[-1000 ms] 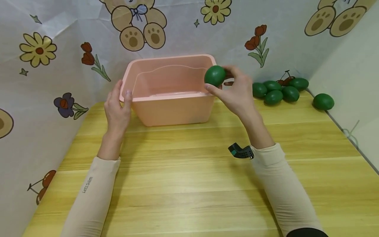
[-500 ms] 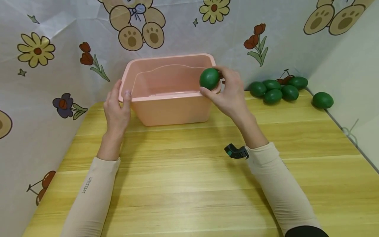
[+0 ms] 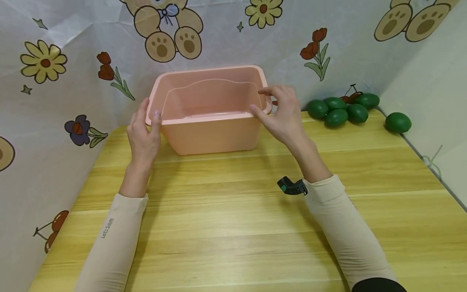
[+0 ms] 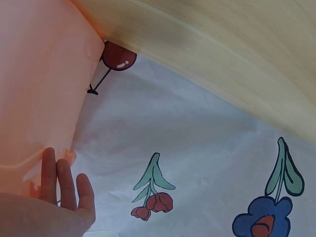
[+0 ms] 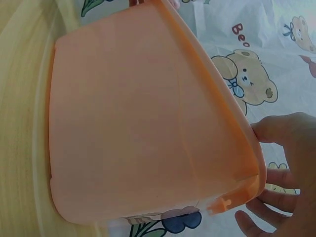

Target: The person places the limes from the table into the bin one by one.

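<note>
A pink plastic bin [image 3: 211, 136] stands at the back of the table, its long side toward me. My left hand [image 3: 143, 136] rests at its left end, thumb at the near corner; in the left wrist view, its straight fingers [image 4: 66, 182] lie against the bin's outer wall. At the right end, my right hand [image 3: 282, 115] holds nothing, thumb and forefinger spread apart over the rim, the other fingers outside it. Several smooth green egg-shaped fruits [image 3: 336, 118] lie in a cluster to the right. The bin's near wall hides its floor.
One more green fruit [image 3: 398, 122] lies apart at the table's right edge, near the pale wall [image 3: 438, 105]. The wooden table [image 3: 226, 211] runs toward me. A white cloth printed with bears and flowers [image 3: 226, 48] hangs behind and left of the bin.
My right hand moved left over the bin's right end with a green egg-shaped fruit and let it go; the fruit is out of sight now. The left hand stayed on the bin.
</note>
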A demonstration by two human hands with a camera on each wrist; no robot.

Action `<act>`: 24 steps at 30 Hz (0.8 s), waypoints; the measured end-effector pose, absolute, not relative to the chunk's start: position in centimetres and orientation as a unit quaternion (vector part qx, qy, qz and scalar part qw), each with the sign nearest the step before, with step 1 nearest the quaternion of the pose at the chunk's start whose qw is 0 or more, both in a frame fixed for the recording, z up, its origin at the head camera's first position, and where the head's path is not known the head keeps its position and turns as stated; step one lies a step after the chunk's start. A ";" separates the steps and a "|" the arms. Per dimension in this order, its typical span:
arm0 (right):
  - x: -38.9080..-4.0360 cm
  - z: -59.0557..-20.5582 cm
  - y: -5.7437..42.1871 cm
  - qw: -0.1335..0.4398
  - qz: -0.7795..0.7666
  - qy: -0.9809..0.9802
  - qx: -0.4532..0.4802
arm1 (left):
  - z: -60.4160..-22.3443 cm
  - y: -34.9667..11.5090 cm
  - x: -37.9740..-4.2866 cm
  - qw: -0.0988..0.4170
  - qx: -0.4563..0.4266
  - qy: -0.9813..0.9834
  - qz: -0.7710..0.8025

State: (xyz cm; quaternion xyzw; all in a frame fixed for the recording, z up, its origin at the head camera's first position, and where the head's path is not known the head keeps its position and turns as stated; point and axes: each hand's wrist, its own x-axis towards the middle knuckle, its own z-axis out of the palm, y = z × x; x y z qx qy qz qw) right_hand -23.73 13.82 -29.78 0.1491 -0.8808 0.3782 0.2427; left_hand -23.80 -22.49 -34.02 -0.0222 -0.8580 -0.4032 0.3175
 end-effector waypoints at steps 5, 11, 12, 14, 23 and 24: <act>-23.8 -30.0 14.3 0.240 0.400 -0.872 0.147 | -34.1 -22.7 -23.9 0.322 -0.023 -0.858 -0.400; -24.0 -30.3 16.3 0.236 0.434 -0.862 0.110 | -34.2 -22.7 -24.1 0.323 -0.027 -0.859 -0.397; -24.1 -30.4 16.7 0.235 0.436 -0.862 0.105 | -34.2 -22.7 -24.1 0.322 -0.027 -0.859 -0.397; -24.1 -30.7 17.5 0.234 0.438 -0.863 0.097 | -34.2 -22.6 -24.1 0.323 -0.026 -0.859 -0.398; -24.7 -32.1 22.0 0.231 0.417 -0.878 0.055 | -34.3 -22.7 -24.2 0.333 -0.030 -0.854 -0.400; -24.8 -32.2 22.6 0.232 0.412 -0.880 0.046 | -34.3 -22.7 -24.2 0.334 -0.030 -0.853 -0.399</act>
